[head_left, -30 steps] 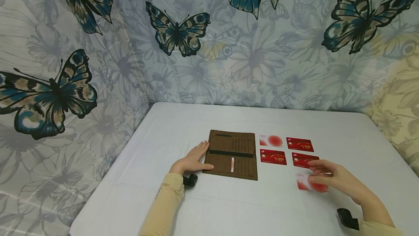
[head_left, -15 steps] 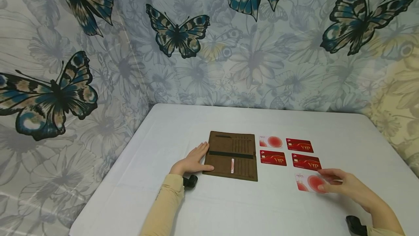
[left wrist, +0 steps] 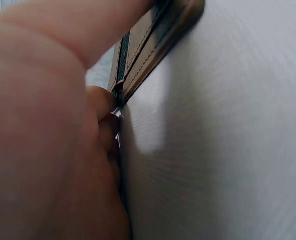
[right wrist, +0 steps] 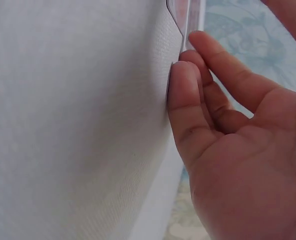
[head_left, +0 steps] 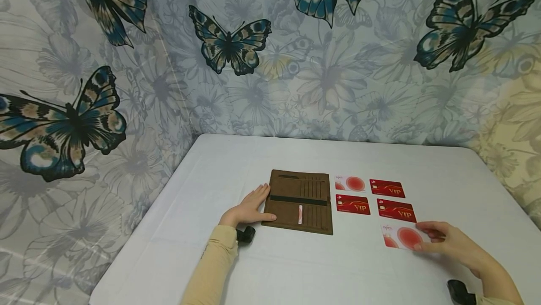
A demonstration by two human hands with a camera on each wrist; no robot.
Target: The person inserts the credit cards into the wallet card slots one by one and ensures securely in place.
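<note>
An unfolded brown wallet (head_left: 314, 208) lies on the white table, a pink-and-white strip (head_left: 300, 215) showing in its lower half. My left hand (head_left: 247, 207) rests spread at its left edge, thumb on the lower left corner. In the left wrist view the wallet (left wrist: 145, 47) shows beyond the thumb. At the right, my right hand (head_left: 452, 244) holds a white card with a red circle (head_left: 399, 236) by its right end, index finger at the upper corner and thumb at the lower. The right wrist view shows the other fingers (right wrist: 184, 90) bent against the table.
Beyond the held card lie three red VIP cards (head_left: 396, 210) and another white card with a red circle (head_left: 350, 183), in two rows right of the wallet. The white table (head_left: 177, 248) reaches back to a butterfly-patterned cloth (head_left: 296, 89).
My right hand has drawn back to the right, from over the nearest cards to the white card's right end. The left hand and wallet stay in place.
</note>
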